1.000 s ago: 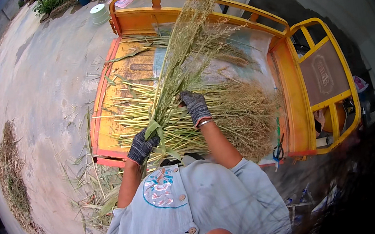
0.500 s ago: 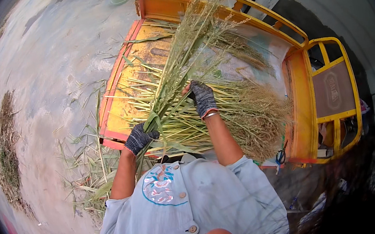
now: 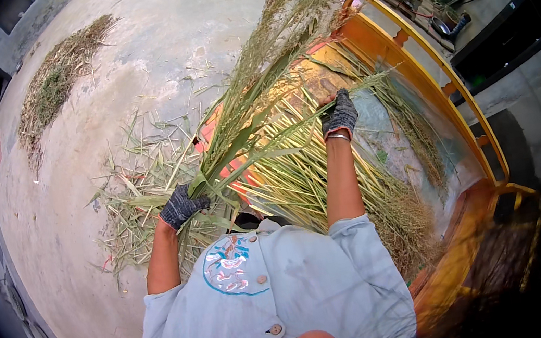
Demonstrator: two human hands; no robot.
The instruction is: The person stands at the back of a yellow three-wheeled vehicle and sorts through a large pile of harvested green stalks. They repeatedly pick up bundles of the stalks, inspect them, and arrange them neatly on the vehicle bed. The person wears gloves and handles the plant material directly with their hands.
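- Since half a second ago the view has swung: the orange metal cart bed with yellow rails (image 3: 463,114) now lies to the right, and more of the pale concrete ground (image 3: 132,71) is seen on the left.
- The tall bundle of green-and-tan grass stalks with feathery seed heads (image 3: 258,81) is still held upright over the cart's near edge, so sorting is judged ongoing.
- The left hand (image 3: 182,205), in a dark knit glove, is closed round the bundle's base.
- The right hand (image 3: 339,114), gloved likewise, is closed on stalks higher up.
- Loose stalks (image 3: 135,188) are strewn on the ground; a separate heap (image 3: 52,89) lies well apart.
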